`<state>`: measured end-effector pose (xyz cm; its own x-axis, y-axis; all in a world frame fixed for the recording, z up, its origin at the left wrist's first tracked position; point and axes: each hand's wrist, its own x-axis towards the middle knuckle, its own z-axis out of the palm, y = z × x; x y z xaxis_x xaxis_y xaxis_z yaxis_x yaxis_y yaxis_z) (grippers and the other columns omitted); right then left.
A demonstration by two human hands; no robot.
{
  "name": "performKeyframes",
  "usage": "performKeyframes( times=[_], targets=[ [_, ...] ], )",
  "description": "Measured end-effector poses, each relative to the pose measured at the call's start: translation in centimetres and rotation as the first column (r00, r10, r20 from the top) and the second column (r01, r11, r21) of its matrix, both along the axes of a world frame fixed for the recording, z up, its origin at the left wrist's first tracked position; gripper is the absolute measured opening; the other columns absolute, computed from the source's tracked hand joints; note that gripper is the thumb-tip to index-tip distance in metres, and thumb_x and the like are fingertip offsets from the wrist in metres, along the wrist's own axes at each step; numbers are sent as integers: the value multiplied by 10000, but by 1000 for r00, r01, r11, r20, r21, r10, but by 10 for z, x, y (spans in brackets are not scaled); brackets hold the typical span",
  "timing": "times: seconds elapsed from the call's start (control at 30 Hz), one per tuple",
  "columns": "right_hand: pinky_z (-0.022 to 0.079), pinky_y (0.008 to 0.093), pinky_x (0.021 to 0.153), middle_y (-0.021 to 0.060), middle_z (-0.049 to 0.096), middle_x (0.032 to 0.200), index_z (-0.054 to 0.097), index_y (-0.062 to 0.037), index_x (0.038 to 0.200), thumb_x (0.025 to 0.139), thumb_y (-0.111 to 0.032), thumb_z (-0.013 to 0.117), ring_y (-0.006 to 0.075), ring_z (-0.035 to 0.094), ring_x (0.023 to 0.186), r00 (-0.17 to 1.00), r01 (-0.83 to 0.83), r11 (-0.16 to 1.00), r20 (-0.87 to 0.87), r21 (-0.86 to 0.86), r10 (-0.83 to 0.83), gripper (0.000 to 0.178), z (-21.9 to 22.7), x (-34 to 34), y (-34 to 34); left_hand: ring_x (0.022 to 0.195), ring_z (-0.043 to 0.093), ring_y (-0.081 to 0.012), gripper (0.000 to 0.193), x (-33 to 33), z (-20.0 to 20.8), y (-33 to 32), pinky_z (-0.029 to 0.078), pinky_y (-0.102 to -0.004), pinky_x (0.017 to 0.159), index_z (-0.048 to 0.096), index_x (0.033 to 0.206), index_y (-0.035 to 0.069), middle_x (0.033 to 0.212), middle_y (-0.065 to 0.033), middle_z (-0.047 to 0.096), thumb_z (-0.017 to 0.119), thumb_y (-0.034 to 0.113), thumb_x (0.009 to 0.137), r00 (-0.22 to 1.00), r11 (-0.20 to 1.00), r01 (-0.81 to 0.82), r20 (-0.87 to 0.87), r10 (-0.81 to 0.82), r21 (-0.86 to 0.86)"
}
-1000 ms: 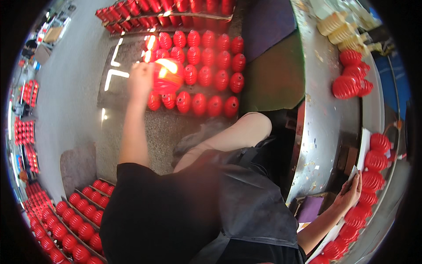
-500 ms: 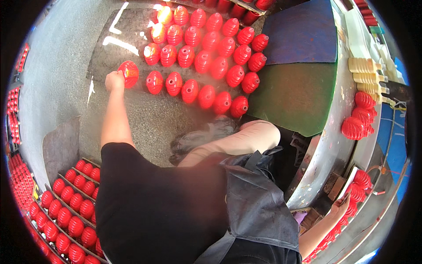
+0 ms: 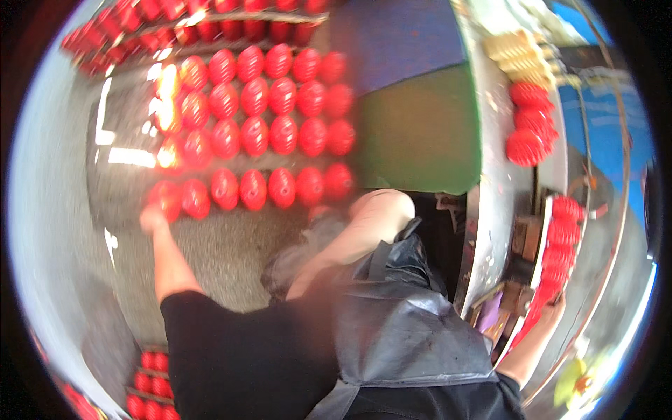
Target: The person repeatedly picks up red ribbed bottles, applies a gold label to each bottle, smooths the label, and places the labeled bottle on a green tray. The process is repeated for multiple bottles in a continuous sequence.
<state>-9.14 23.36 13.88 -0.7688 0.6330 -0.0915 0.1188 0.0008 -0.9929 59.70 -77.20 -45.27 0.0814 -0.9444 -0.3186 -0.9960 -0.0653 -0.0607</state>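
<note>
Grip: left hand [image 3: 152,218] at red lantern [image 3: 166,199], closure unclear | right hand [image 3: 551,308] unclear | front row: six

We wear a black short-sleeved shirt [image 3: 245,357] and a dark grey, slightly shiny apron [image 3: 406,329] with a strap at the chest; both forearms are bare, though blur hides finer detail.

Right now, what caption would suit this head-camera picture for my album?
Left hand reaches to the end of the nearest row of ribbed red lanterns on the floor; right hand rests by more red lanterns on the metal bench.
</note>
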Motion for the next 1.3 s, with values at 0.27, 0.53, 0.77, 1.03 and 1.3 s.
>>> performKeyframes(
  times=[0.27,0.53,0.77,1.03,1.3],
  targets=[
    [512,187,429,-3,774,852,742,-132,1046,1077,-257,626,56,649,579,994,106,994,23,3,-106,173,4,25,36,1031,765,-376,387,-11,-26,-4,583,-499,887,792,1114,3,1105,-230,783,584,321,1040,848,967,-252,-476,233,25],
    [514,190,421,21,781,928,741,-98,1088,1067,-226,641,67,663,611,995,70,990,-55,-119,-77,164,-24,27,16,961,711,-281,249,-178,81,77,557,-422,940,733,1130,-28,992,-169,752,661,113,939,639,953,-89,-750,-169,-290],
    [574,228,580,32,744,1052,663,-131,1383,1074,-130,585,87,672,748,948,-314,938,8,-149,319,318,-29,30,-83,1185,686,-320,636,-446,224,299,543,-405,1042,589,1448,-2,1399,-248,638,796,170,871,62,731,661,-959,-278,-169],
    [539,237,622,87,699,1202,549,-109,1527,1068,-108,566,104,643,754,871,-471,868,71,-160,486,460,-33,115,-201,1529,349,-486,1111,-578,246,455,341,-498,1268,213,1636,-65,1644,-348,314,873,197,782,97,543,795,-826,-556,-272],
    [593,231,648,73,730,1284,592,-73,1458,1024,-68,601,123,730,867,845,-494,798,24,-344,534,434,-77,135,-148,1314,582,-471,610,-620,281,446,464,-484,1139,492,1507,-60,1433,-315,589,681,84,945,-83,660,397,-741,-666,-638]
  ],
)
